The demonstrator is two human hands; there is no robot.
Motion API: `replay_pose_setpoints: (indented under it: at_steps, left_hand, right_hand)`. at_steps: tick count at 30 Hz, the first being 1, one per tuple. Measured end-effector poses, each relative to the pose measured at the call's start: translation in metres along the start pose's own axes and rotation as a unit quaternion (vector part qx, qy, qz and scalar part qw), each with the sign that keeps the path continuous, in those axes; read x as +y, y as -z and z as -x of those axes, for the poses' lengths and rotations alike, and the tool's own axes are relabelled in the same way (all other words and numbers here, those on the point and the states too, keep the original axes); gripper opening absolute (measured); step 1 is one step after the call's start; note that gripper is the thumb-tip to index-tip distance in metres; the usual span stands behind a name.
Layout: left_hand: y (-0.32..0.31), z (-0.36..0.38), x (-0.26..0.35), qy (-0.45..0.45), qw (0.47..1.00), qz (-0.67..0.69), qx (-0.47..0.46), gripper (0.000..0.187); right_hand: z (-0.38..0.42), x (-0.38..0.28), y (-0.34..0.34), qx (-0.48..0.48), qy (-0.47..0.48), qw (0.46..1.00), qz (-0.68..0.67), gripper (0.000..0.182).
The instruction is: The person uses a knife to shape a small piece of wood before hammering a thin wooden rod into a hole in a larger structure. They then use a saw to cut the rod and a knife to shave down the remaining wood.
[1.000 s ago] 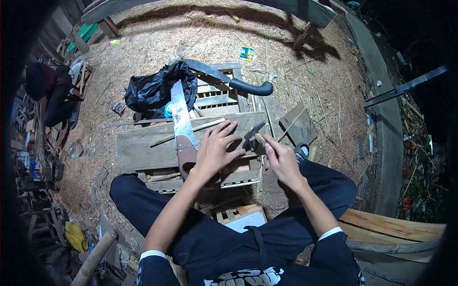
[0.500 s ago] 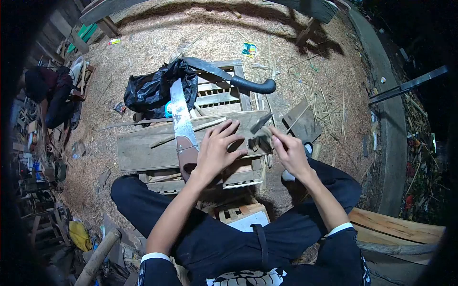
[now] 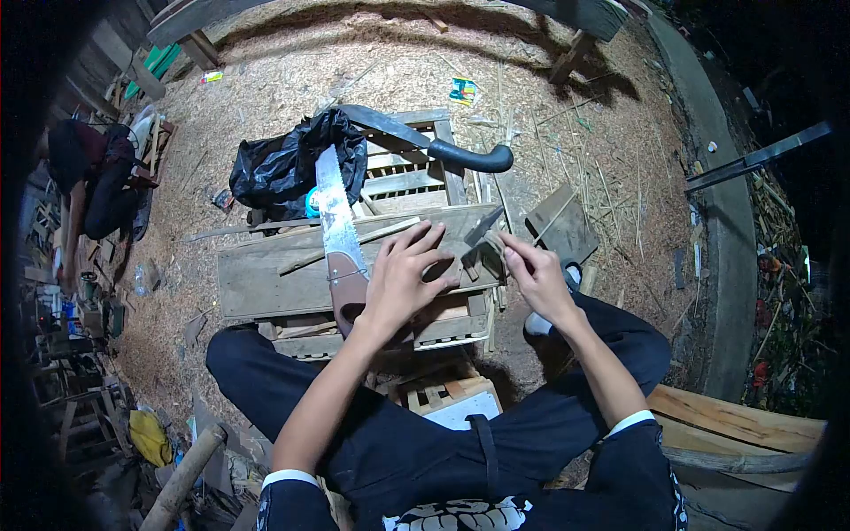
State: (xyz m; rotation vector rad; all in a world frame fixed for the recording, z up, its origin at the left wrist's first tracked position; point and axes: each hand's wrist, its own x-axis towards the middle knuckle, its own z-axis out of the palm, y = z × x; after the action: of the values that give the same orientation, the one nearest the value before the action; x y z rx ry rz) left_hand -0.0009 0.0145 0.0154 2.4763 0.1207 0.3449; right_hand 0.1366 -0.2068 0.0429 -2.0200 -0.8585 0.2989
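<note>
Watching from far, I see my right hand (image 3: 538,280) pinching the dark tool (image 3: 482,227), its head just beyond these fingertips over the board (image 3: 257,281), while my left hand (image 3: 405,274), spread beside the saw (image 3: 336,212), is apart from it, so those fingers seem safe enough.

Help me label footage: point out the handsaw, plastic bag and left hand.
Handsaw (image 3: 338,217), head view, middle of blade.
Plastic bag (image 3: 266,174), head view, crumpled left side.
Left hand (image 3: 401,281), head view, its back.
</note>
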Motion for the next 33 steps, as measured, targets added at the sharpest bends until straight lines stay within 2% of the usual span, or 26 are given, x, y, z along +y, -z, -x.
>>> replay_pose_setpoints:
  at_steps: [1,3,5,7,8,9,11,13,15,16,17,19,21,23,24,25,28,30,31,33]
  left_hand:
    - [0.0,0.0,0.0,-0.003,1.0,0.002,0.003,0.039]
    - [0.0,-0.001,0.001,-0.001,1.0,0.002,0.002,0.039]
    - [0.0,-0.002,0.001,0.002,1.0,0.0,-0.003,0.039]
    - [0.001,-0.001,0.002,0.004,1.0,0.0,-0.004,0.038]
    - [0.001,0.0,0.002,0.005,1.0,0.001,-0.006,0.038]
    - [0.0,0.0,0.002,0.0,1.0,0.001,-0.002,0.038]
    - [0.001,-0.002,0.002,-0.004,1.0,-0.001,0.004,0.038]
    - [0.0,-0.001,0.002,-0.005,1.0,-0.009,0.004,0.038]
    - [0.0,-0.001,0.001,-0.01,1.0,-0.009,0.004,0.038]
    - [0.0,-0.001,0.001,-0.014,1.0,-0.01,0.008,0.038]
    - [0.001,-0.001,0.001,-0.013,1.0,-0.011,0.01,0.038]
    - [0.002,-0.001,0.004,-0.007,1.0,-0.011,0.004,0.038]
    - [0.001,-0.002,0.002,-0.009,1.0,-0.009,0.003,0.038]
    - [-0.001,0.0,0.001,-0.006,1.0,-0.004,0.002,0.037]
    - [-0.001,0.0,0.0,-0.009,1.0,-0.01,0.003,0.037]
    - [-0.001,-0.001,-0.001,-0.012,1.0,-0.016,0.004,0.037]
    - [0.0,-0.001,0.001,-0.012,1.0,-0.011,0.009,0.037]
    - [0.0,-0.001,0.0,-0.015,1.0,-0.007,0.003,0.037]
    - [0.001,-0.002,-0.001,-0.016,1.0,-0.006,0.001,0.038]
    - [0.002,-0.001,0.001,-0.013,1.0,-0.007,0.004,0.038]
  right_hand:
    - [0.002,-0.006,0.003,-0.001,-0.001,1.0,0.001,0.032]
    - [0.002,-0.013,0.009,-0.134,0.0,0.982,0.13,0.032]
    - [-0.001,-0.003,0.007,-0.127,0.019,0.986,0.108,0.032]
    - [-0.007,-0.003,0.003,-0.03,0.022,0.998,0.045,0.032]
    - [-0.007,-0.005,0.007,-0.059,-0.024,0.997,0.05,0.032]
    - [-0.005,-0.004,0.007,-0.06,-0.023,0.997,0.052,0.032]
    - [0.0,-0.002,0.007,-0.125,0.031,0.988,0.084,0.032]
    - [-0.005,-0.002,0.008,-0.125,0.012,0.988,0.089,0.032]
    - [-0.009,0.0,0.007,-0.044,-0.003,0.998,0.033,0.032]
    - [-0.007,0.005,0.004,-0.035,0.067,0.996,0.05,0.032]
    - [-0.005,0.005,0.006,-0.036,0.068,0.996,0.05,0.032]
    - [-0.006,-0.011,0.012,-0.142,0.01,0.987,0.07,0.032]
    - [-0.009,-0.01,0.014,-0.139,-0.003,0.986,0.091,0.032]
    - [-0.008,-0.005,0.011,-0.08,-0.03,0.996,0.034,0.034]
    - [-0.007,-0.017,0.015,-0.129,0.01,0.99,0.053,0.033]
    - [-0.004,-0.014,0.015,-0.187,-0.034,0.976,0.105,0.033]
    - [-0.003,-0.001,0.006,-0.172,-0.01,0.98,0.097,0.033]
    - [-0.008,0.006,-0.001,0.028,0.062,0.998,-0.009,0.031]
    - [-0.008,0.001,0.002,0.026,0.063,0.998,-0.008,0.031]
    - [-0.003,-0.013,0.013,-0.116,0.027,0.985,0.125,0.03]
